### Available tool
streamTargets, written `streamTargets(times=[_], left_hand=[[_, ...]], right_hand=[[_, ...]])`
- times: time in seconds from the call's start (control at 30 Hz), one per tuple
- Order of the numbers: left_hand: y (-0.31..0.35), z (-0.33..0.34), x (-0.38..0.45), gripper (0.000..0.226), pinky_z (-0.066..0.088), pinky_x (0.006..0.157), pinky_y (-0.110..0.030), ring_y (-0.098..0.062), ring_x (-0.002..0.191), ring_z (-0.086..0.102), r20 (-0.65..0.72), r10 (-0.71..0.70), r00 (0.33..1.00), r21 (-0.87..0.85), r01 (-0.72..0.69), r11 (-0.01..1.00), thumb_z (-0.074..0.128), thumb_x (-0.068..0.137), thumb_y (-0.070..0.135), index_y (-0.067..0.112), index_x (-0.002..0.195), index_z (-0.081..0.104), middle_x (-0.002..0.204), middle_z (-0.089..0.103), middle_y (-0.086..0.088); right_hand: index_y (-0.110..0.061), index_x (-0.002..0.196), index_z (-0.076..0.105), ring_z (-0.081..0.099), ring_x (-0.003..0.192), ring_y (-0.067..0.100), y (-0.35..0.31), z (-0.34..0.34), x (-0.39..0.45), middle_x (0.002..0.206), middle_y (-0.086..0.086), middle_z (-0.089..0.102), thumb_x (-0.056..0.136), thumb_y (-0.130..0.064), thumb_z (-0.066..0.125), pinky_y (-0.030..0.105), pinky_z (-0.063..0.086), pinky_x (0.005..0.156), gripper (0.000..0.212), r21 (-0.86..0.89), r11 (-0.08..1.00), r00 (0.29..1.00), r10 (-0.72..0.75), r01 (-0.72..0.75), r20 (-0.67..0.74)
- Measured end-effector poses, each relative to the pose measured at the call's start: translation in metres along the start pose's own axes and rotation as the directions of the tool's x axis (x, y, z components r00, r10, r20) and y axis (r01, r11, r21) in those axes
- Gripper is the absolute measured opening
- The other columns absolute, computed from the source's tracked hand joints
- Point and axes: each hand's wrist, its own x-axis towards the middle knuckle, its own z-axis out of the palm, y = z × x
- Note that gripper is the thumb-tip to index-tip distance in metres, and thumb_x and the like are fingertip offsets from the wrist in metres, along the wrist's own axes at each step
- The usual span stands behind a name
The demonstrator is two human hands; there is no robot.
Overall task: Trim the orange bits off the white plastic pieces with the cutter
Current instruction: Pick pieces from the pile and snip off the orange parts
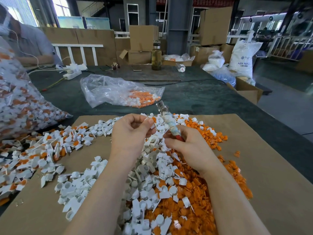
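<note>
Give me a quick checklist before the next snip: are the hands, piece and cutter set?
1. Left hand holds a white piece with orange bit by the fingertips: ok.
2. Right hand grips the cutter by its wrapped handles: ok.
3. Cutter on the orange bit: not ok, its tip points up and away, apart from the piece.
4. Cutter's blades open: cannot tell, tip blurred.
5. Fingers out of the cutting line: cannot tell until the cutter closes in.
6. Space for scrap: ok, orange offcut pile lies on the cardboard sheet under the right forearm.
</note>
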Motion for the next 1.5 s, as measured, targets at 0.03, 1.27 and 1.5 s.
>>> streamTargets(times=[0.03, 1.27, 1.5], left_hand=[[0.0, 0.001, -0.001, 0.009, 0.055, 0.06, -0.02, -0.006, 0.059, 0.07, -0.006, 0.009, 1.0, 0.052, -0.008, 0.999, 0.073, 0.087, 0.012, 0.012, 0.08, 0.068, 0.062, 0.072, 0.005], [-0.002, 0.002, -0.002, 0.011, 0.054, 0.056, -0.016, -0.007, 0.058, 0.07, 0.045, -0.053, 0.998, -0.02, 0.054, 0.998, 0.069, 0.09, 0.006, 0.01, 0.081, 0.066, 0.059, 0.071, 0.004], [-0.002, -0.003, 0.001, 0.011, 0.053, 0.057, -0.016, -0.007, 0.059, 0.069, 0.045, -0.003, 0.999, -0.121, 0.009, 0.993, 0.066, 0.091, 0.004, 0.009, 0.082, 0.064, 0.059, 0.069, 0.006]], right_hand=[[-0.02, 0.083, 0.065, 0.053, 0.061, 0.003, 0.001, 0.003, 0.002, 0.067, -0.01, 0.058, 0.088, -0.021, 0.068, 0.023, 0.045, 0.062, 0.005, -0.005, 1.0, 0.997, -0.031, 0.031, -0.066], [-0.012, 0.097, 0.065, 0.064, 0.083, 0.02, 0.001, -0.007, 0.0, 0.091, 0.006, 0.069, 0.088, -0.021, 0.068, 0.04, 0.053, 0.078, 0.013, -0.037, 0.999, 0.997, 0.005, -0.002, 0.072], [-0.008, 0.104, 0.063, 0.06, 0.098, 0.037, 0.001, -0.007, -0.003, 0.105, 0.02, 0.064, 0.088, -0.025, 0.068, 0.056, 0.046, 0.093, 0.024, -0.113, 0.991, 0.974, 0.094, -0.072, 0.206]])
